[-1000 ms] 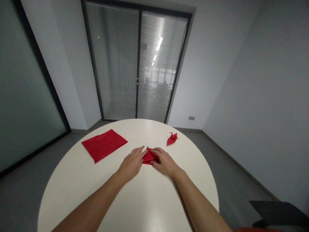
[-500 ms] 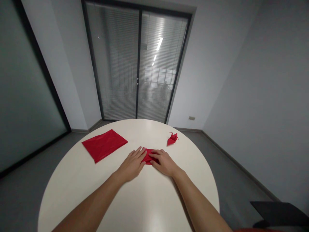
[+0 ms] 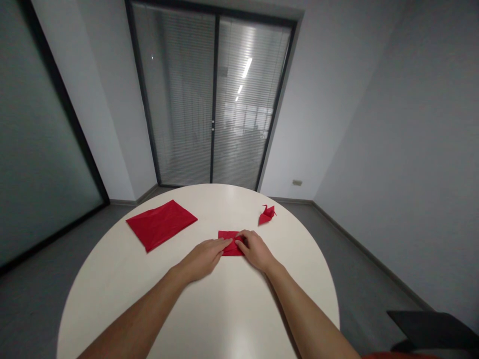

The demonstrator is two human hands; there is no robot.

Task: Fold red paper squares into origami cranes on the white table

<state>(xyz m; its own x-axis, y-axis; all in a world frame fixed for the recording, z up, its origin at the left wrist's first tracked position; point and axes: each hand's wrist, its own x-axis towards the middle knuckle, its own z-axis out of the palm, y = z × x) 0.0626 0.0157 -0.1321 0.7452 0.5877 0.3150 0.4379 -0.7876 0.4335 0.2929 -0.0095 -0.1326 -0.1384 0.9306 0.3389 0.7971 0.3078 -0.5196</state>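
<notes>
A small folded piece of red paper [image 3: 229, 252] lies flat on the white table in front of me. My left hand [image 3: 205, 257] rests its outstretched fingers on the paper's left part, pressing it down. Over the right part, my right hand [image 3: 256, 250] has its fingers curled and its thumb and forefinger closed on the paper. The fingers hide much of the paper's right half. Beyond my right hand stands a red origami crane [image 3: 267, 215], untouched.
A larger red sheet stack [image 3: 160, 227] lies on the left of the round white table [image 3: 209, 309]. A black chair [image 3: 437, 329] is at the lower right. Behind the table is a glass partition with blinds [image 3: 183, 109].
My left hand's fingers have shifted lower on the paper, baring its upper left corner. The right hand's fingers have curled from lying flatter into a pinch.
</notes>
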